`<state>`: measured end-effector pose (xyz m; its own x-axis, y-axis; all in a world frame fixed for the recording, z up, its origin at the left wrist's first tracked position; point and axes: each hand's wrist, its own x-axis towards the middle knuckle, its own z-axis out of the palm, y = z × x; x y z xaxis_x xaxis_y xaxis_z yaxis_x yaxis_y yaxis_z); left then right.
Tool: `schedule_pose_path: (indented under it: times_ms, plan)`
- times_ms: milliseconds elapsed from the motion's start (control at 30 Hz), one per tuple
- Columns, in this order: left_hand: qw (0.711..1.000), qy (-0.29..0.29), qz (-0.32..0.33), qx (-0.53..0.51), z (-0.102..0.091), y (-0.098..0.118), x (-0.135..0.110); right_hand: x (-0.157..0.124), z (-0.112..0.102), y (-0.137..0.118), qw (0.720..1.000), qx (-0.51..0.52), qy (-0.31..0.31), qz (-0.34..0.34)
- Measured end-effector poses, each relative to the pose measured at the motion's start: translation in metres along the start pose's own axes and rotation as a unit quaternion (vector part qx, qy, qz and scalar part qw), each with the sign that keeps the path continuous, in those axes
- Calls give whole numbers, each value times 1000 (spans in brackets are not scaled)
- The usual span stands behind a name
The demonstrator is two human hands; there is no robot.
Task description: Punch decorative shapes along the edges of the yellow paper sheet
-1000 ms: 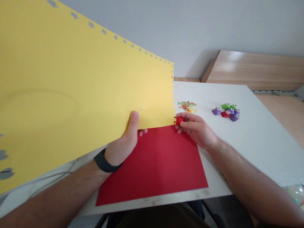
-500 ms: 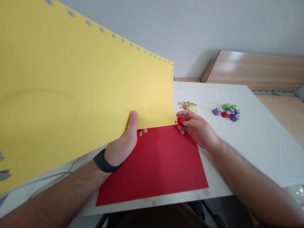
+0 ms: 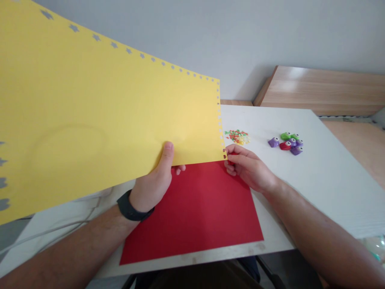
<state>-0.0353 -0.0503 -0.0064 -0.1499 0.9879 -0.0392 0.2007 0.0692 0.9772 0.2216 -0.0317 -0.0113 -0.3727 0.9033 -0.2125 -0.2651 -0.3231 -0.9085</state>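
A large sheet of yellow paper (image 3: pixel 114 116) is held up at a slant, with small shaped holes along its top, right and left edges. My left hand (image 3: pixel 158 172) grips its lower edge, thumb in front and fingers behind. At the sheet's lower right corner, my right hand (image 3: pixel 249 164) is closed around a small red craft punch (image 3: pixel 231 157), mostly hidden by the fingers. The punch touches or almost touches the paper's edge; I cannot tell which. Beneath them, a sheet of red paper (image 3: pixel 198 216) lies flat on the white table (image 3: pixel 315 188).
Several craft punches (image 3: pixel 288 143) in purple, green and red stand in a cluster on the right. A small pile of coloured paper cutouts (image 3: pixel 238 136) lies behind my right hand. White cables (image 3: pixel 63 226) run along the left. A wooden panel (image 3: pixel 325 88) leans at the back.
The yellow sheet has tilted and shifted slightly, its left part now lower. My fingers have closed further over the red punch at the corner. Both hands stay nearly in place.
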Motion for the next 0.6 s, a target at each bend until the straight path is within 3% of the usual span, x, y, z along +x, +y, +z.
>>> schedule_pose_path:
  times_ms: [267, 600]
  plan:
    - [999, -7, 13, -37, 1, -3, 1, -4, 2, -3, 998, 52, -24, -24]
    - [1000, -20, -1, 5, 0, -1, -2, -8, 6, -7, 997, 57, -33, -34]
